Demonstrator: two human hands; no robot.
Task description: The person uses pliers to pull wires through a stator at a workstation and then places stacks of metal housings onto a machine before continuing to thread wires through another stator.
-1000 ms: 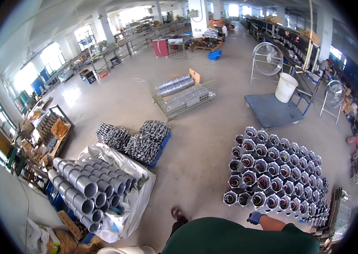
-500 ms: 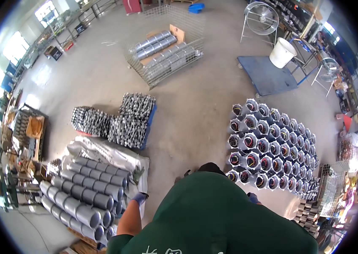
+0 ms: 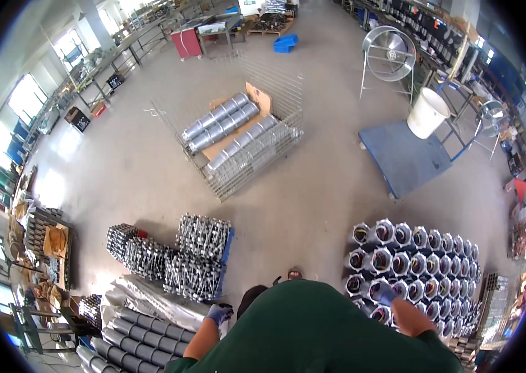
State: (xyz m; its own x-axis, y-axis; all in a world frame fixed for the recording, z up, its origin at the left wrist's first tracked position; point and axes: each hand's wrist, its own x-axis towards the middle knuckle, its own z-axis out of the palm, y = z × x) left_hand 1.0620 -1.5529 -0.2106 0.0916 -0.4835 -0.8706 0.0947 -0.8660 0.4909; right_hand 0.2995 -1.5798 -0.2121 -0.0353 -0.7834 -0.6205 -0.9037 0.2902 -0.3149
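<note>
My right hand (image 3: 387, 294), in a bluish glove, reaches to the near left side of a block of upright grey metal motor housings (image 3: 401, 260). It lies over the open top of one housing, and its fingers are partly hidden there. Coloured wires show inside several housings. My left hand (image 3: 218, 313), gloved too, hangs out to the side with fingers loosely bent and nothing visible in it. It is nearest to a stack of shiny metal shafts (image 3: 196, 273) and a whitish plastic sheet (image 3: 151, 294). Long grey ribbed cylinders (image 3: 145, 339) lie stacked at the lower left.
A wire mesh cage (image 3: 219, 186) holding silver cylinders (image 3: 222, 124) stands ahead on the floor. Right of it are a blue platform trolley (image 3: 403, 158) with a white bucket (image 3: 428, 115) and a round floor fan (image 3: 390, 55). Blue bins (image 3: 285, 43) lie farther off.
My view has tilted up, so the floor items sit lower. My right hand has come out from beside my body onto the motor housings. My left hand has moved away from the grey cylinders.
</note>
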